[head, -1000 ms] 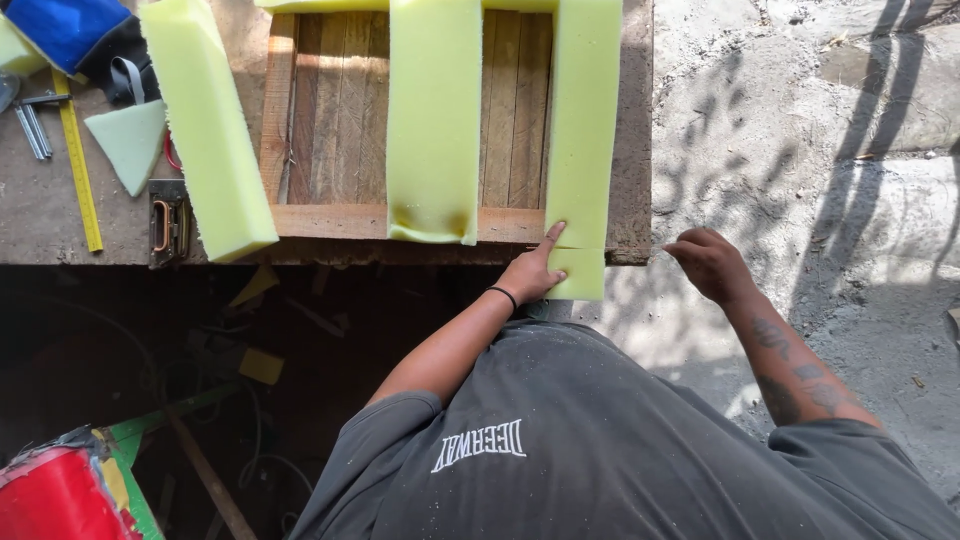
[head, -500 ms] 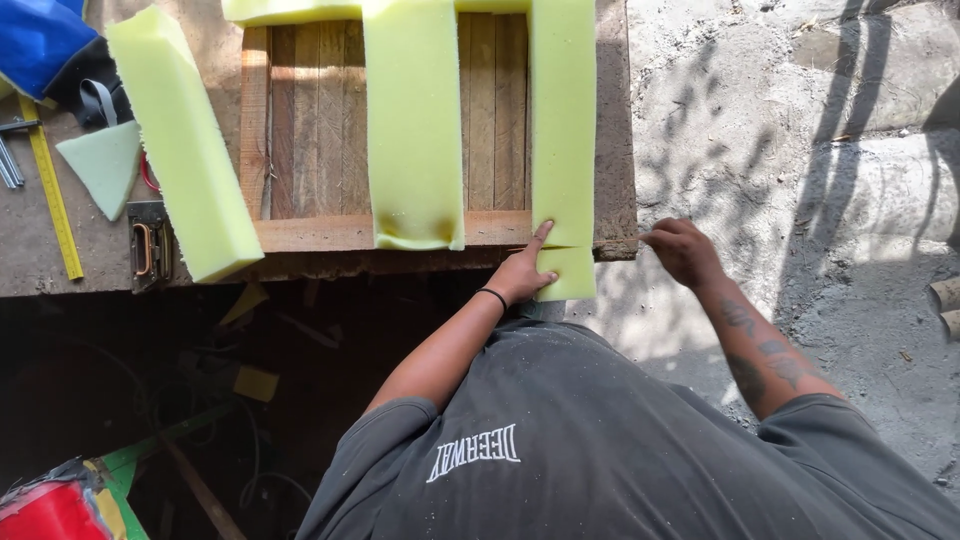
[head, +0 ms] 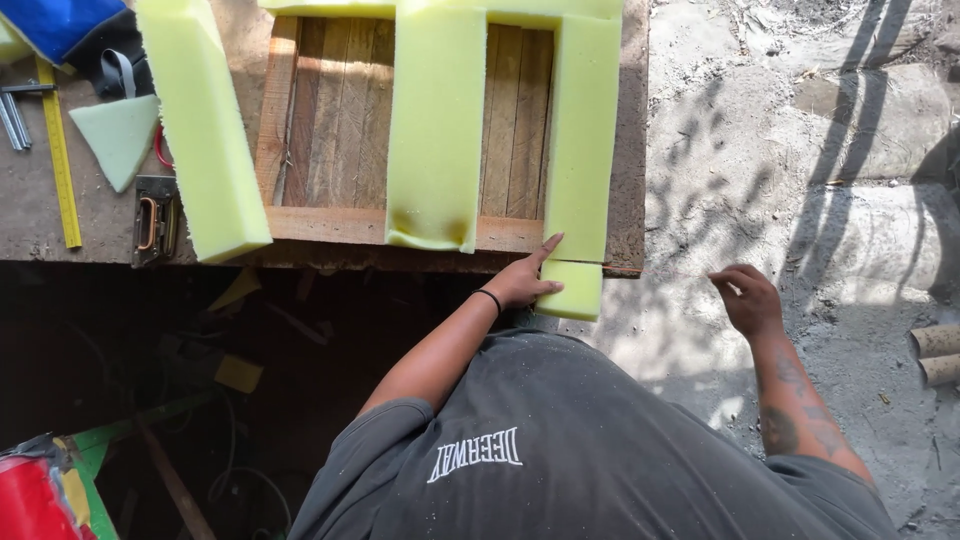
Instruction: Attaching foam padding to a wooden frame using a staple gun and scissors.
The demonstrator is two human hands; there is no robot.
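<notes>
My left hand (head: pixel 522 283) lies flat, index finger stretched out, on the near end of the right yellow-green foam strip (head: pixel 583 140). This strip runs along the right side of a wooden slatted frame (head: pixel 330 130) and shows a cut line near its overhanging end (head: pixel 572 292). A wider middle foam strip (head: pixel 437 120) and a loose left strip (head: pixel 200 130) also lie on the frame. My right hand (head: pixel 745 300) hovers over the concrete floor (head: pixel 760 130), apart from the foam, fingers curled together; whether it holds anything is unclear.
On the workbench (head: pixel 60 250) at left lie a yellow ruler (head: pixel 58 150), a foam triangle (head: pixel 120 135), a metal hand tool (head: pixel 155 220) and blue fabric (head: pixel 70 25). Cardboard tubes (head: pixel 935 355) lie at the right. A red object (head: pixel 30 500) sits in the dark space below.
My right hand has drawn away from the foam's edge to the right and towards me. My left hand stays on the strip's end.
</notes>
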